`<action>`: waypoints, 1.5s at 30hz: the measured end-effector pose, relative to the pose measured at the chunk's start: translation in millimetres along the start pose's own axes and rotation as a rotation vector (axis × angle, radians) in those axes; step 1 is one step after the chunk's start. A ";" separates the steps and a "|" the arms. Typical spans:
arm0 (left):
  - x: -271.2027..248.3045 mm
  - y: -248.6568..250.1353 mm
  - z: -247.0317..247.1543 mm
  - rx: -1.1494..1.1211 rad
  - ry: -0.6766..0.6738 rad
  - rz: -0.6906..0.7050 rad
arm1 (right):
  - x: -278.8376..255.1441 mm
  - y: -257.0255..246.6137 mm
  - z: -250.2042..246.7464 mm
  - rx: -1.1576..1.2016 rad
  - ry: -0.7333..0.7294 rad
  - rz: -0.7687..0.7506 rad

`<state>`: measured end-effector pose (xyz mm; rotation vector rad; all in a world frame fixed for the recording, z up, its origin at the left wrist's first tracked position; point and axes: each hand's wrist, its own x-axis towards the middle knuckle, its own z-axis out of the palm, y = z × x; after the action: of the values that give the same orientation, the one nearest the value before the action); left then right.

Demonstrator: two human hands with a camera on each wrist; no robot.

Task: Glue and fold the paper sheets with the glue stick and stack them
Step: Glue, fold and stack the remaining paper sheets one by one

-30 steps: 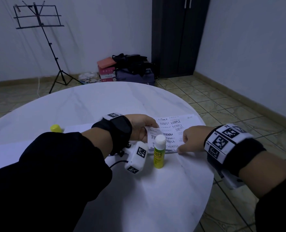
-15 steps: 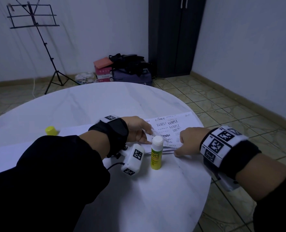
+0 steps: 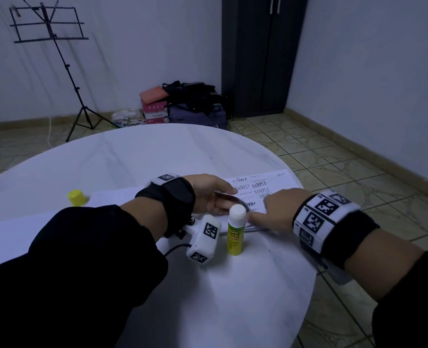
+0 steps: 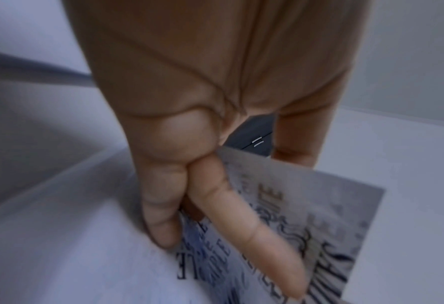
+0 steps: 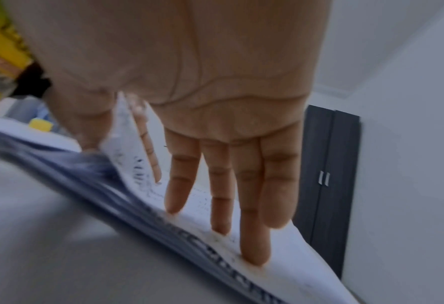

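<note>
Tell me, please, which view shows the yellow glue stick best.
The head view: the yellow glue stick stands whole and upright there. The right wrist view gives only a yellow blur; the left wrist view, nothing.

Black-sleeved forearms converge, hands close together: left hand (image 3: 214, 197) pinches the paper sheet (image 3: 270, 182) between thumb and fingers, right hand (image 3: 275, 209) presses straight fingers onto it.

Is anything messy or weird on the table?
The glue stick stands open with its white tip bare, and a yellow cap sits far off to the left. Nothing else stands out.
</note>
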<state>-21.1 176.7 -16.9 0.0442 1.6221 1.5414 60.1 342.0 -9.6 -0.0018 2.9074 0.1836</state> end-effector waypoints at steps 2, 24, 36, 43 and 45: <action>-1.0 -1.1 -0.4 -0.012 -0.006 0.008 | -1.3 -5.0 4.1 -0.027 0.076 0.008; -7.8 -2.0 3.1 0.077 0.095 0.058 | 5.3 25.8 5.8 -0.071 0.119 0.259; -9.5 -5.0 0.7 -0.017 0.091 0.030 | -13.5 17.2 17.9 0.182 0.164 0.021; -13.4 -3.8 4.5 0.036 0.113 0.039 | -4.4 19.8 29.1 0.143 -0.013 -0.031; -13.2 -3.5 4.4 0.062 0.114 0.047 | -4.0 26.4 28.3 0.087 -0.056 0.094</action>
<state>-8.6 171.9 -11.9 0.0289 1.7697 1.5539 70.0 371.7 -32.7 0.1515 2.8587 0.0719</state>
